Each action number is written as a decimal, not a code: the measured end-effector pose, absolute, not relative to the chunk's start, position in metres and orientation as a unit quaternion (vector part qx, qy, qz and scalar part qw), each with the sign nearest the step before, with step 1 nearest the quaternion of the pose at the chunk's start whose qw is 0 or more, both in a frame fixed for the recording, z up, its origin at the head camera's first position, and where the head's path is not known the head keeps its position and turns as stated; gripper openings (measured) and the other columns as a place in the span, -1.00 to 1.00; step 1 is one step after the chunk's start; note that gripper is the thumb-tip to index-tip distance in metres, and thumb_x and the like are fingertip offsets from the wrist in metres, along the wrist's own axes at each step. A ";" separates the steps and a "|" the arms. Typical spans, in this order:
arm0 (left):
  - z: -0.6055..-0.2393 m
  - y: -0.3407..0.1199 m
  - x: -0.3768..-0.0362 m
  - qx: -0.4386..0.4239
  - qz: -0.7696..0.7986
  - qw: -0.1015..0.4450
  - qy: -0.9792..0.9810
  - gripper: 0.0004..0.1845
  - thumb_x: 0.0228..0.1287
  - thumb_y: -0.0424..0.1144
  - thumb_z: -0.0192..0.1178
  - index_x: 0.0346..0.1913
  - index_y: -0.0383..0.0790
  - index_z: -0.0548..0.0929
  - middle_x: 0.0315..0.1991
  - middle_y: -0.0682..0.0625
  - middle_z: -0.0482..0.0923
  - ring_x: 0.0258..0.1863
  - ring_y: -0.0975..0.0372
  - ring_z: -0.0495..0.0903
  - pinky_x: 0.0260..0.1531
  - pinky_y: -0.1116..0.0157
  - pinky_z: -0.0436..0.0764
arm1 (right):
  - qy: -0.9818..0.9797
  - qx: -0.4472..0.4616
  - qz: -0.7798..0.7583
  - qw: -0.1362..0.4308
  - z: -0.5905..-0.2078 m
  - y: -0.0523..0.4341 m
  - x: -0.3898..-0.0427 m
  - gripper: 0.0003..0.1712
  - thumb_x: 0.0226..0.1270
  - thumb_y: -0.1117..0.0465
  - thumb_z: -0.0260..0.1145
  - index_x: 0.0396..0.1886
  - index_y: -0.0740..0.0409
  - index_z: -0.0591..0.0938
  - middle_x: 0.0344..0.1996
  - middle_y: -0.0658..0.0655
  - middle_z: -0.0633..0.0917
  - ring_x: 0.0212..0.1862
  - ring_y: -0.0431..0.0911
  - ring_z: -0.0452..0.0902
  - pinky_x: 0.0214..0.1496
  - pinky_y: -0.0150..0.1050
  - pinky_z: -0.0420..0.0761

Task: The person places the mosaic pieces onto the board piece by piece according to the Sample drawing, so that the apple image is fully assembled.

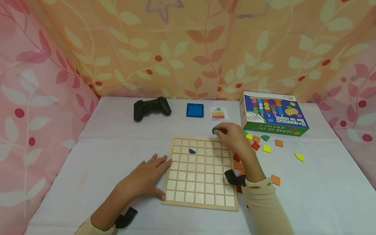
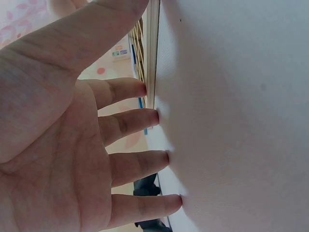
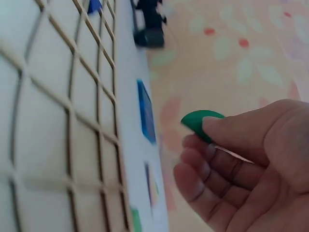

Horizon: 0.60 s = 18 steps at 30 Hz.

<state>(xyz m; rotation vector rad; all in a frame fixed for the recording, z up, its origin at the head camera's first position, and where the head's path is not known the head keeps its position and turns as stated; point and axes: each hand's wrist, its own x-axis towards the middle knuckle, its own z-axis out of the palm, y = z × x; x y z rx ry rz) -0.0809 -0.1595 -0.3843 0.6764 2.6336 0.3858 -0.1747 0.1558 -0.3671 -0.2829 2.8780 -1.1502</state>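
One green piece point(image 3: 195, 117) is being pinched in the right hand point(image 1: 235, 138) near the far edge of a wooden grid board point(image 1: 195, 178), while the left hand point(image 1: 144, 179), spread wide, is touching its left side. A blue piece point(image 1: 192, 151) is lying on the grid; coloured pieces point(image 1: 266, 148) are lying to the right.

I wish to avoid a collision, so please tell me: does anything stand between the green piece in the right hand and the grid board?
Nothing visible does. The right hand pinches the green piece near the far edge of the grid board; the blue piece on the board lies off to the left.
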 end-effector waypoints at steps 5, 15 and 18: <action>-0.385 -0.160 -0.081 0.244 0.141 0.196 0.939 0.25 -0.27 0.17 0.62 0.54 -0.20 0.25 0.53 -0.19 0.14 0.51 -0.19 0.02 0.26 -0.34 0.19 | 0.902 -0.119 -0.413 0.034 -0.376 0.137 -0.175 -0.71 0.40 0.27 0.32 0.07 0.23 0.67 -0.39 0.09 0.68 -0.35 -0.02 0.54 -0.24 -0.13 0.57; -0.385 -0.160 -0.081 0.244 0.138 0.195 0.940 0.25 -0.27 0.17 0.62 0.54 -0.18 0.24 0.53 -0.17 0.14 0.52 -0.17 0.01 0.27 -0.33 0.19 | 0.892 -0.117 -0.431 0.067 -0.393 0.124 -0.177 -0.86 0.32 0.27 0.40 -0.16 0.20 0.74 -0.40 0.04 0.70 -0.32 -0.06 0.55 -0.17 -0.17 0.57; -0.384 -0.160 -0.081 0.243 0.138 0.195 0.940 0.25 -0.27 0.17 0.62 0.54 -0.18 0.25 0.53 -0.17 0.14 0.51 -0.17 0.02 0.27 -0.33 0.19 | 0.900 -0.102 -0.417 0.071 -0.398 0.123 -0.178 -0.91 0.32 0.25 0.42 -0.22 0.16 0.75 -0.40 0.02 0.69 -0.29 -0.06 0.55 -0.13 -0.15 0.57</action>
